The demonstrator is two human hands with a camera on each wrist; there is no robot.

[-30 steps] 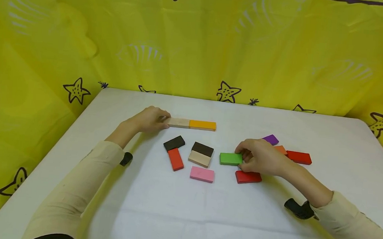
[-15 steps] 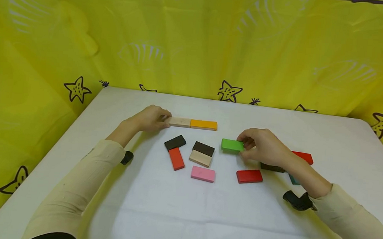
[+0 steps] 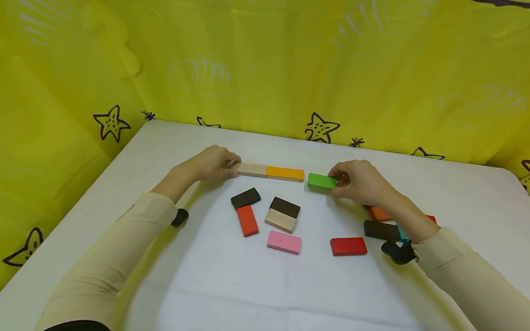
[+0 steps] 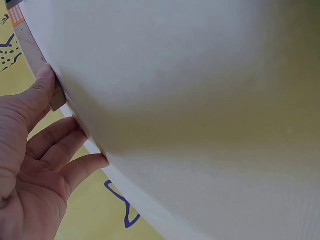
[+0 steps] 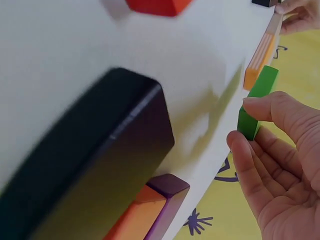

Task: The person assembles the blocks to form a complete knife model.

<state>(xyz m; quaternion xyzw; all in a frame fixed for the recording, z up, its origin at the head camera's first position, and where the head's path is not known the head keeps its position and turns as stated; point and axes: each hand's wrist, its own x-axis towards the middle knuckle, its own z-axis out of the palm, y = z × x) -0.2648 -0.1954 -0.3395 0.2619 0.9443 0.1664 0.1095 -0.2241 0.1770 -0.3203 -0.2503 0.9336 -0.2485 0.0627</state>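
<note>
In the head view, my left hand [image 3: 213, 163] pinches the left end of a plain wooden block [image 3: 253, 170]. Thumb and fingers sit on either side of that end in the left wrist view. An orange block [image 3: 285, 173] lies flat against the wooden one's right end, the two forming a straight row. My right hand [image 3: 358, 181] holds a green block [image 3: 321, 182] by its right end. A small gap parts it from the orange block. The right wrist view shows the green block [image 5: 260, 92] between thumb and fingers; I cannot tell whether it touches the table.
Nearer on the white table [image 3: 219, 285] lie a black block [image 3: 246, 198], a red-orange block [image 3: 247, 220], a dark brown block [image 3: 285, 207], a pink block [image 3: 284, 242] and a red block [image 3: 349, 246]. More blocks cluster below my right forearm. A yellow cloth [image 3: 273, 48] hangs behind.
My right hand has carried the green block away from me, up to the level of the row beside the orange block. My left hand has stayed on the wooden block.
</note>
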